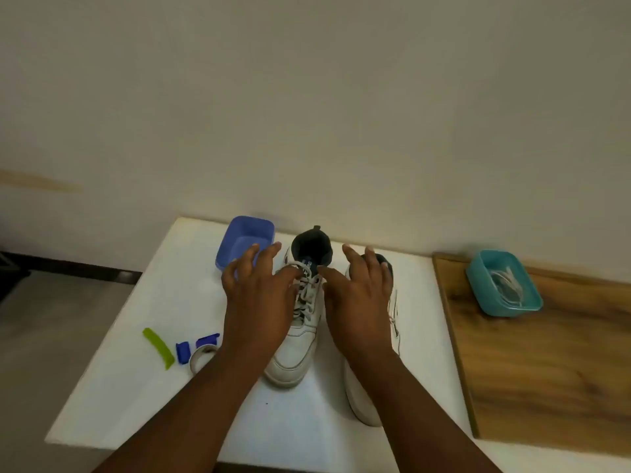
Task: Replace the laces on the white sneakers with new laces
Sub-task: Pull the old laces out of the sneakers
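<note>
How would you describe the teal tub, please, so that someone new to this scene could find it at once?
Start at the wooden board lying along the right side of the white table. Near its far end sits the teal tub, with pale laces coiled inside it. The only other tub, a blue one by the left sneaker, stands on the white top and looks empty.

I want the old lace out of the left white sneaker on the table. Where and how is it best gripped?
Probably at the loop of the old grey lace by the dark collar of the left white sneaker. It stands raised above the crossings, which lie flat. Pinch it from above; the left hand has fingertips there already.
</note>
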`<act>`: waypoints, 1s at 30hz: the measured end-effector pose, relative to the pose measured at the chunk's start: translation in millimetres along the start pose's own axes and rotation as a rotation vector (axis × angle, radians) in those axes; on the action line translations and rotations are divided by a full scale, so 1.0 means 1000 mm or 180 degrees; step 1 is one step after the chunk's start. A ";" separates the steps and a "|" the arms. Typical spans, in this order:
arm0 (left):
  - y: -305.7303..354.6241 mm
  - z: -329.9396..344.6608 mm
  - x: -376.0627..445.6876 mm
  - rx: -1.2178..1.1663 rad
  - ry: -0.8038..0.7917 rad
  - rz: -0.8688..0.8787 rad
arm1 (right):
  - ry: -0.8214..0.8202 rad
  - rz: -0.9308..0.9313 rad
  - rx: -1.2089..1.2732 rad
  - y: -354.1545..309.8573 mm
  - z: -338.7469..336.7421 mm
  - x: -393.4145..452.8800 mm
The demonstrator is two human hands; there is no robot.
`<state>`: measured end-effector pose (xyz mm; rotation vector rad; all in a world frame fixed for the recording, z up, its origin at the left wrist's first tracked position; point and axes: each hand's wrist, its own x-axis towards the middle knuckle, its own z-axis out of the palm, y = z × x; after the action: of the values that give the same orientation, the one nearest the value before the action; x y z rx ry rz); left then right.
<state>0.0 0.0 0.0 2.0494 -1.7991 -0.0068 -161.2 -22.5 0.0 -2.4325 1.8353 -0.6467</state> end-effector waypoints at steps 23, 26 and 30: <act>0.002 0.017 0.005 -0.0386 0.0116 0.0227 | 0.1025 0.0864 0.1382 0.008 -0.061 0.026; 0.005 0.012 0.010 -0.0831 -0.0023 -0.0053 | 0.1064 0.1456 0.2171 0.008 -0.060 0.020; 0.008 -0.002 0.014 -0.2226 -0.0261 -0.0247 | 0.0863 0.1379 0.2469 0.001 -0.051 0.017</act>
<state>-4.9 -13.2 7.5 1.6144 -1.4673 -0.6539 -175.3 -27.3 52.1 -1.4629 1.6544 -1.3614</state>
